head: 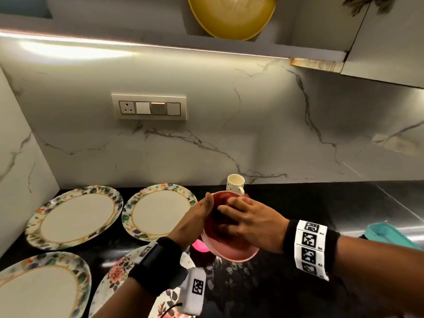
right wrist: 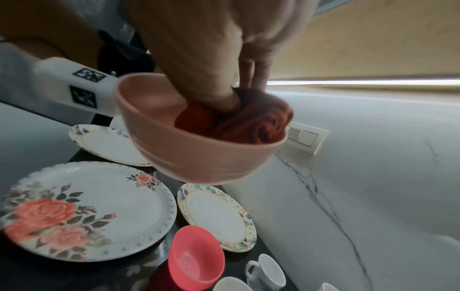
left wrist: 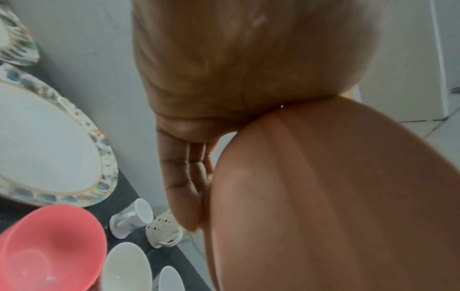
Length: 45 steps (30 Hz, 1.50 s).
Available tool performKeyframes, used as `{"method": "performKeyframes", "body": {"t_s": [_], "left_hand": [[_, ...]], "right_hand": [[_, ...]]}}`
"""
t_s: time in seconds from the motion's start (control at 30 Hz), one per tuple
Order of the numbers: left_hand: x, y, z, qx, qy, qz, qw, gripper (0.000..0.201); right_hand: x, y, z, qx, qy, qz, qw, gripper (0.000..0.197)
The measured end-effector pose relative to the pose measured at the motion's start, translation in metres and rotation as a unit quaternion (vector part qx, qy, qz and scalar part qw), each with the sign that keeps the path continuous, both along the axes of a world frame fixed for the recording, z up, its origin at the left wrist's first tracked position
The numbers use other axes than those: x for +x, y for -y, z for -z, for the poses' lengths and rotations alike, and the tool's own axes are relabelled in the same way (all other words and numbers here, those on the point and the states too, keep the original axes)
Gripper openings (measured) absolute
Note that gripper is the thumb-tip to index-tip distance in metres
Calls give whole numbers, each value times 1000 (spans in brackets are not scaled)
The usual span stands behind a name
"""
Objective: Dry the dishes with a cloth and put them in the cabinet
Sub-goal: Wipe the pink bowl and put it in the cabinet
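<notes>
Head view: left grip (head: 195,222) pinches one pink bowl (head: 231,251); right grip (head: 250,223) clutches one red cloth (right wrist: 261,122) inside; four floral plates (head: 75,216).

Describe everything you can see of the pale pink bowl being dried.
The pale pink bowl is smooth, round and deep, plastic-looking, with a faint ridge below its rim. It is tilted in the air above the black counter. The left hand holds its outer wall; the right hand presses a red cloth inside it.
</notes>
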<state>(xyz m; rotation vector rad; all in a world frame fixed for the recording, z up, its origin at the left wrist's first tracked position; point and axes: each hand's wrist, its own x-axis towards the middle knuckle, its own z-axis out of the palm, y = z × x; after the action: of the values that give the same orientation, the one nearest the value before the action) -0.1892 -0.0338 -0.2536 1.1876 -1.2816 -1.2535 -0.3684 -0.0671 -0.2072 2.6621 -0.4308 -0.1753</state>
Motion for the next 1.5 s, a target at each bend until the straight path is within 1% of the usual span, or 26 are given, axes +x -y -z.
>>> {"method": "performKeyframes", "body": {"t_s": [0.07,0.13,0.23,0.33,0.37,0.4,0.43,0.47,0.5,0.57,0.63,0.67,0.77,0.83,0.9,0.97,1.0,1.07,1.13,1.2,1.23,1.3,1.37,1.43,1.47,1.5], "left_hand": [[1,-2,-6,24,-13,14,1000,45],[6,-2,-7,24,-4,12,1000,47],[15,0,-4,-9,27,-17,999,55],[16,2,3,-59,79,-74,992,69],[16,2,8,-66,101,-93,988,76],[15,1,11,-71,119,-112,984,79],[16,2,14,-70,128,-128,981,80],[17,2,16,-67,126,-138,980,78],[19,3,16,-61,119,-143,981,75],[23,7,16,-41,111,-142,983,78],[27,10,10,-17,125,-138,982,85],[28,12,8,1,125,-140,982,87],[27,17,4,77,93,-152,981,79],[26,18,5,185,17,-152,971,68],[25,18,1,267,-45,-134,953,74],[28,18,-8,280,-14,-115,953,85],[31,18,-11,273,-2,-110,956,89],[39,19,-12,248,-31,-92,964,87],[45,21,-4,221,-91,-99,966,77],[45,23,9,208,-130,-120,962,68],[42,23,16,209,-147,-119,959,64],[35,20,28,225,-200,-85,950,53],[30,16,35,235,-249,-48,938,46],[31,13,37,241,-303,-44,921,50],[34,13,36,238,-333,-52,911,54],[38,13,37,227,-353,-65,905,55]], "right_hand": [[8,5,-1,-10,-14,-28,999,54],[13,9,-2,-3,-25,-13,1000,54],[15,9,8,17,28,35,999,35],[14,-1,28,101,102,112,983,37],[15,-5,33,164,135,145,966,40],[14,-11,37,256,188,187,930,44],[15,-18,39,367,254,226,866,48],[17,-25,41,467,305,248,792,47],[19,-30,44,516,348,248,742,42],[21,-33,51,532,382,230,720,40],[21,-35,56,543,360,208,730,54],[22,-35,57,530,349,198,747,62],[23,-32,59,413,331,191,826,72],[25,-28,60,337,335,191,859,70],[27,-24,59,315,338,189,866,65],[28,-21,53,349,354,188,847,60],[27,-19,49,383,380,188,821,58],[21,-15,41,467,455,189,735,55],[13,-9,31,554,535,175,614,57],[5,-5,23,648,588,149,461,61],[1,-3,22,683,598,138,396,64],[-4,-2,22,728,601,121,306,66],[-9,-2,28,758,594,104,249,64],[-14,-1,37,772,589,104,216,61],[-17,1,43,771,588,121,215,61],[-21,3,48,762,586,148,232,64]]}}
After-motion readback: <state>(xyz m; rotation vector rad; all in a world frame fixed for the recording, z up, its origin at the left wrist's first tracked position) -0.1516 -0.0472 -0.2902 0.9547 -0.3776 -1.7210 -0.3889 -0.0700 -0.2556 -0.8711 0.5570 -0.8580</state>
